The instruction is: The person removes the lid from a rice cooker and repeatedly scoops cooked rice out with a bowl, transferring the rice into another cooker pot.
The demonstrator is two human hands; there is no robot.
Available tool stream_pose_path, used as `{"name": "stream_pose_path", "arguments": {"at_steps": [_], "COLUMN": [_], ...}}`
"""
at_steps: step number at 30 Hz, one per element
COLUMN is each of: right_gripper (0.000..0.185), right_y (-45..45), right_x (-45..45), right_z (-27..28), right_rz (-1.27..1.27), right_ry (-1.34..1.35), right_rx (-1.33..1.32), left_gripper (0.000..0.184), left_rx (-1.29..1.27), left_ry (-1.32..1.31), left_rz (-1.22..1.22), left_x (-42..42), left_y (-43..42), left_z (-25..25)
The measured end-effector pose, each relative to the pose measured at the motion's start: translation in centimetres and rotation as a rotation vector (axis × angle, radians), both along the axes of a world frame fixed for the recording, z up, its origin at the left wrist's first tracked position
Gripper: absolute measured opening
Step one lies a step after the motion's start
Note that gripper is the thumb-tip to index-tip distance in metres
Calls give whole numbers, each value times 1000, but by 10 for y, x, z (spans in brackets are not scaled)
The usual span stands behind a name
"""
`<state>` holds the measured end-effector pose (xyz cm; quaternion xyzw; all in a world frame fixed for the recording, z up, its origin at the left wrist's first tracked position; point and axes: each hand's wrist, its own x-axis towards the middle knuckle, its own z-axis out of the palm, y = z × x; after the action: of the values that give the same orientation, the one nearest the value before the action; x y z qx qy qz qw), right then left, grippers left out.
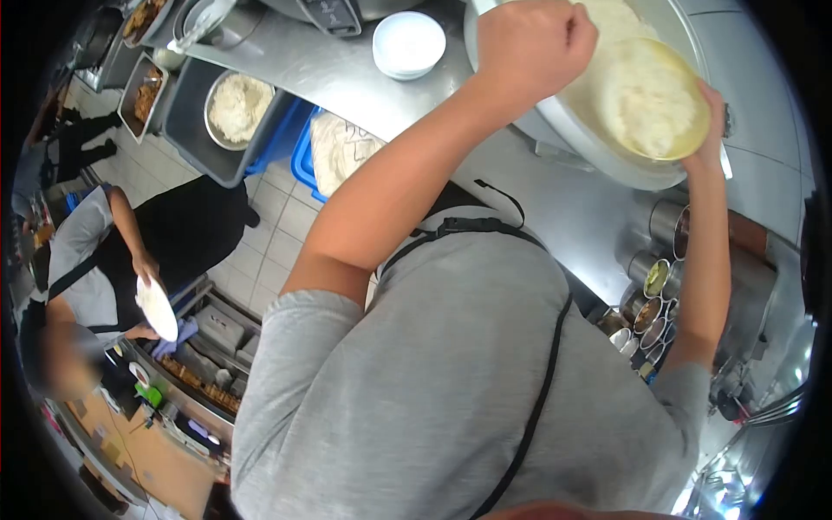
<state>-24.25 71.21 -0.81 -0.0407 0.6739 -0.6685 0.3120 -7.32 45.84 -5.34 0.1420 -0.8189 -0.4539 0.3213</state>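
Note:
My right hand (709, 126) grips the rim of a yellowish bowl (696, 95) from the outer side. White rice (652, 97) fills much of the bowl, which is tilted over a large rice cooker (598, 152). More rice shows inside the cooker beyond the bowl. Closed into a fist, my left hand (539, 48) hovers above the cooker's near-left rim. Whatever lies in that fist is hidden from view. Left of it, a stack of small white bowls (407, 48) stands on the steel counter (325, 74).
A grey tub (186, 147) holds a metal bowl of rice (238, 108). Beside it sits a blue crate (302, 160) with a pale bag. Several metal containers (646, 312) stand below my right arm. At left, another person (95, 234) holds a white plate (156, 308).

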Motion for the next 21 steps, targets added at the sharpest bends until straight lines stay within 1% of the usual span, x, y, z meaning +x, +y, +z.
{"name": "stream_pose_path", "arguments": {"at_steps": [1, 2, 4, 5, 6, 7, 9, 10, 12, 13, 14, 16, 17, 18, 19, 20, 21], "right_gripper": [51, 51, 55, 59, 59, 61, 65, 65, 66, 68, 68, 69, 69, 70, 71, 71, 72], "right_y": [-1, -3, -13, -12, -4, 6, 27, 52, 107, 111, 114, 116, 117, 116, 116, 120, 123], "right_x": [14, 29, 69, 76, 78, 79, 81, 70, 45, 47, 48, 46, 47, 49, 49, 47, 43], "right_z": [9, 17, 33, 37, 36, 36, 34, 30, 19, 17, 17, 16, 13, 12, 10, 7, 4], "right_rz": [-213, -213, -577, -597, -607, -603, -566, -574, -203, -148, -140, -109, -94, -33, 28, 47, 78], "right_ry": [39, 35, 138, 163, 162, 194, 267, 262, -23, -55, -66, -111, -132, -143, -154, -173, -128], "right_rx": [-15, 7, -95, -89, -79, -131, -215, -210, -684, -742, -747, -815, -822, -895, -971, -988, -993], "left_gripper": [31, 31, 31, 31, 30, 30, 22, 22, 14, 11, 11, 38, 34, 32, 40, 48, 45], "left_rx": [-58, -116, -109, -121, -140, -130, -204, -200, -215, -152, -160, -265, -375, -489, -371, -248, -181], "left_ry": [122, 244, 247, 249, 253, 250, 332, 326, 620, 501, 492, 421, 354, 286, 54, -172, -357], "left_rz": [40, 76, 56, 27, -2, -13, -103, -110, -193, -269, -260, -222, -118, -13, -26, -32, 27], "left_x": [2, 5, 9, 10, 10, 11, 15, 17, 27, 43, 61, 98, 118, 141, 172, 206, 239], "left_y": [-1, -1, 5, 3, 6, 5, 4, 4, 3, 4, 6, 13, 18, 24, 32, 40, 46], "left_z": [1, 1, 0, -1, -4, -8, -19, -26, -41, -46, -52, -69, -83, -100, -122, -147, -166]}}
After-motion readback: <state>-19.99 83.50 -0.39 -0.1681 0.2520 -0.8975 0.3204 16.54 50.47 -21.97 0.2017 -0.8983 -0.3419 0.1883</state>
